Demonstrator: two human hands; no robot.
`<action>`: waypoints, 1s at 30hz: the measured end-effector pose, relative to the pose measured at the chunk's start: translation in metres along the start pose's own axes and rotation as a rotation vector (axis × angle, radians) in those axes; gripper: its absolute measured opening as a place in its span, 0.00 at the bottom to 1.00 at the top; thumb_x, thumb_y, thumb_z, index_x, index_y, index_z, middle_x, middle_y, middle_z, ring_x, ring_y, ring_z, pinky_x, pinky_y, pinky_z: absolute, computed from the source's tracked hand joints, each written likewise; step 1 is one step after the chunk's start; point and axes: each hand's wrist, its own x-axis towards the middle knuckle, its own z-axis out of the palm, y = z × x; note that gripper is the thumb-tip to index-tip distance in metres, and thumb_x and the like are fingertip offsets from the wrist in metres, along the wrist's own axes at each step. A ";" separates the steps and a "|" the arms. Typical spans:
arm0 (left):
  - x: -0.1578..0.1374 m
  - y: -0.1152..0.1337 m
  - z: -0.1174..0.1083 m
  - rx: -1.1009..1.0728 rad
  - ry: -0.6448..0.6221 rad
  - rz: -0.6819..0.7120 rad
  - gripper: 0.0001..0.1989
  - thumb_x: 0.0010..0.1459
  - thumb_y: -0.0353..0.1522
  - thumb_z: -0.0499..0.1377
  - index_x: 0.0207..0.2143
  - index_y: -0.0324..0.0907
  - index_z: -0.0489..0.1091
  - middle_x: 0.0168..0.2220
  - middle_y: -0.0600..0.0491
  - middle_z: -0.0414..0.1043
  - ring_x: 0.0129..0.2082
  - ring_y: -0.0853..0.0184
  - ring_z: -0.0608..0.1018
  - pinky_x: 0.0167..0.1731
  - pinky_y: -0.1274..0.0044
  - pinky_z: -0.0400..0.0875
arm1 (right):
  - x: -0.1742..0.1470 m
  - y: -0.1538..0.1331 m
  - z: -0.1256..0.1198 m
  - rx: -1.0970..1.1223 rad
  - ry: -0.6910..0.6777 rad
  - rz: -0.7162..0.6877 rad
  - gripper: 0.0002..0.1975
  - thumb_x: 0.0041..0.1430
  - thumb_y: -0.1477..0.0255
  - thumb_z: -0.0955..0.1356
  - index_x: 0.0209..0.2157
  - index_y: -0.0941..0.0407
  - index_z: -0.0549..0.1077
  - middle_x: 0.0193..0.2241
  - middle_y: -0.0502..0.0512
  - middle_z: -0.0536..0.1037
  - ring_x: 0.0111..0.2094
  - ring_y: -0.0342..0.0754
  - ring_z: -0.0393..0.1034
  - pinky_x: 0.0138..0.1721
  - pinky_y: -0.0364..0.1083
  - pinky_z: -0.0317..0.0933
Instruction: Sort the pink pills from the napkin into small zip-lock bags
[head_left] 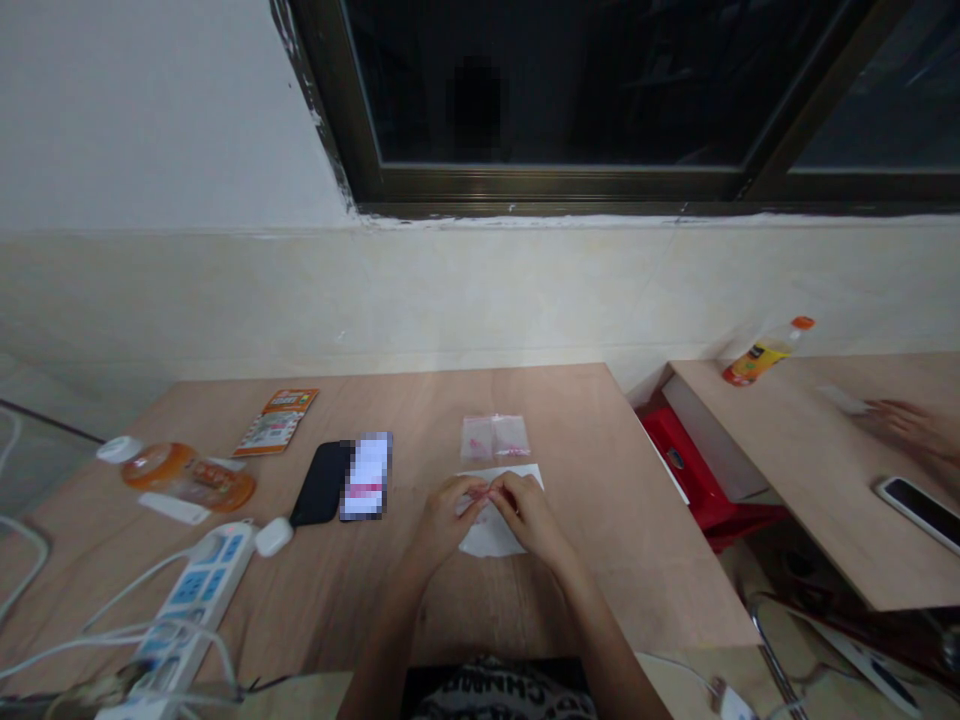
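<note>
My left hand (448,512) and my right hand (530,513) meet over a white sheet of paper (491,540) on the wooden table. Both have their fingertips pinched close together around something tiny and pinkish-red, too small to name. Just beyond the paper lie two small clear plastic bags (495,437) side by side, with bits of pink in them.
To the left are a lit phone (366,478), a black phone-shaped object (322,484), a white charger case (274,537), an orange packet (277,422), a lying drink bottle (187,474) and a power strip (199,590) with cables. Across a gap, another person's hand (904,418) rests over a second table (825,480).
</note>
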 end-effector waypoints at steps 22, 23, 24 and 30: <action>0.003 -0.004 -0.003 0.157 0.116 0.024 0.09 0.58 0.31 0.56 0.42 0.44 0.72 0.33 0.53 0.78 0.36 0.65 0.79 0.42 0.72 0.73 | 0.000 0.014 -0.004 -0.007 0.065 -0.012 0.13 0.68 0.64 0.60 0.34 0.55 0.70 0.29 0.53 0.74 0.30 0.47 0.66 0.35 0.45 0.55; 0.004 -0.005 -0.002 0.175 0.122 0.036 0.09 0.59 0.31 0.55 0.41 0.45 0.72 0.34 0.52 0.78 0.36 0.65 0.79 0.41 0.72 0.73 | 0.000 0.014 -0.003 0.002 0.065 -0.008 0.13 0.68 0.64 0.60 0.34 0.55 0.70 0.29 0.53 0.74 0.30 0.47 0.66 0.35 0.45 0.55; 0.004 -0.005 -0.001 0.190 0.128 0.043 0.08 0.59 0.31 0.55 0.40 0.45 0.72 0.34 0.52 0.77 0.36 0.65 0.79 0.40 0.72 0.73 | 0.000 0.015 -0.002 0.008 0.066 -0.003 0.13 0.68 0.65 0.60 0.34 0.55 0.70 0.29 0.53 0.74 0.30 0.47 0.66 0.34 0.45 0.54; 0.001 -0.003 -0.001 0.194 0.112 0.061 0.09 0.58 0.29 0.55 0.41 0.44 0.70 0.32 0.53 0.76 0.34 0.65 0.78 0.40 0.72 0.74 | -0.002 0.018 0.001 0.019 0.062 0.036 0.14 0.68 0.63 0.60 0.34 0.55 0.71 0.27 0.52 0.73 0.29 0.47 0.64 0.34 0.45 0.54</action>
